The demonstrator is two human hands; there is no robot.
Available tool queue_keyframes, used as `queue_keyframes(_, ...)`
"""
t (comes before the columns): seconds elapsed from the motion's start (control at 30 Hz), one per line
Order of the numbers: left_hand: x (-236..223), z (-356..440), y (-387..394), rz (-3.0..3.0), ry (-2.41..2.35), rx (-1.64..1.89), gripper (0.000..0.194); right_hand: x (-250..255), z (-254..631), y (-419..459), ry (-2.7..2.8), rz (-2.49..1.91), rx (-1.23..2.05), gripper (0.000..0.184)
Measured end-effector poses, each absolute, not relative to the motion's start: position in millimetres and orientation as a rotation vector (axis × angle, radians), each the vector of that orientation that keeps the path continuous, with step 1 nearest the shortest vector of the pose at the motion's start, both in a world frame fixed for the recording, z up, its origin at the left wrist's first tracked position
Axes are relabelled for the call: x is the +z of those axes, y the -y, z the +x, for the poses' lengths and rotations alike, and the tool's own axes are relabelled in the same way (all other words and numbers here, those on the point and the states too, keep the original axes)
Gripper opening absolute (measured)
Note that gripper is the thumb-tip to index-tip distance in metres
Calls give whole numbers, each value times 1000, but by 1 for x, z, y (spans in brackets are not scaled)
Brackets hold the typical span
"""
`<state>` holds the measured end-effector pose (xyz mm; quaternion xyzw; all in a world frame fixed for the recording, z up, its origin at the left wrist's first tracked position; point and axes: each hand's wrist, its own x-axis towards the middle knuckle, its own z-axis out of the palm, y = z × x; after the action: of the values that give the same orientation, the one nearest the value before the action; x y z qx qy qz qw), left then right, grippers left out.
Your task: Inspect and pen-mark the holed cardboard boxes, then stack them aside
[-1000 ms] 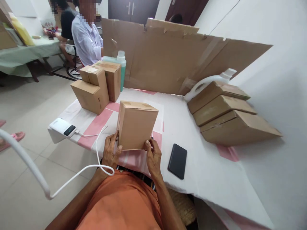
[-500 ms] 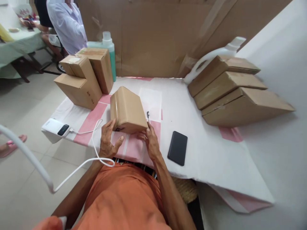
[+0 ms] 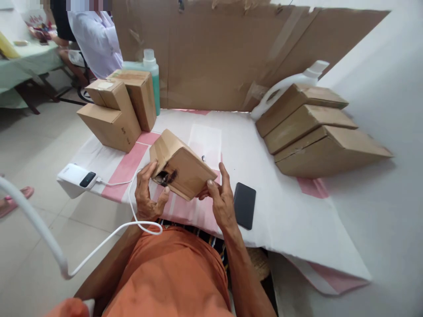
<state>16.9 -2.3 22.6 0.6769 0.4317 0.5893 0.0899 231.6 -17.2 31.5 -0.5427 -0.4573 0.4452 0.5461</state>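
A small cardboard box (image 3: 188,169) is tilted up between my hands, its near face turned toward me. A dark, torn-looking hole shows at that face's left corner. My left hand (image 3: 147,193) holds the box's left edge between fingers and thumb. At the right corner, my right hand (image 3: 222,198) grips the box with the thumb on the near face and the index finger stretched out. Behind the box lies a white sheet of paper (image 3: 211,136) with a pen (image 3: 203,158), mostly hidden. A black phone-like slab (image 3: 245,206) rests just right of my right hand.
Cardboard boxes (image 3: 110,125) and a green bottle (image 3: 153,83) stand at back left. More boxes (image 3: 327,145) and a white jug (image 3: 291,83) are at right. A cardboard panel (image 3: 208,57) closes off the back. A white power bank (image 3: 76,175) with a cable sits at the left edge.
The box has been tipped up, so its near face with the dark hole now shows. My right hand has shifted right with the box's corner.
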Motion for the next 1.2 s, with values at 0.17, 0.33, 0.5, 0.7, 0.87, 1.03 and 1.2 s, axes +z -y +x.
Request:
queue_keyframes(0.17, 43, 23, 3, 1846, -1197, 1840, 51, 58, 235, 46, 1152, -1235, 1218, 64)
queue_keyframes(0.33, 52, 21, 0, 1712, -1140, 1649, 51, 76, 246, 69, 1191, -1431, 1237, 57)
queue_keyframes(0.5, 58, 20, -4, 1544, -1046, 1429, 48, 103, 253, 86, 1491, -1612, 1084, 46)
queue_keyframes(0.7, 69, 23, 4, 1705, -870, 1289, 56, 116, 267, 94, 1675, -1609, 907, 46)
queue_keyframes(0.87, 73, 33, 17, 1832, -888, 1305, 55, 117, 259, 82, 1437, -1625, 409, 68)
queue_keyframes(1.03, 75, 48, 37, 1969, -897, 1378, 54, 126, 228, 68, 1640, -1576, 354, 30)
queue_keyframes(1.2, 81, 43, 56, 1836, -992, 1402, 43, 136, 211, 74, 1734, -1587, 321, 16)
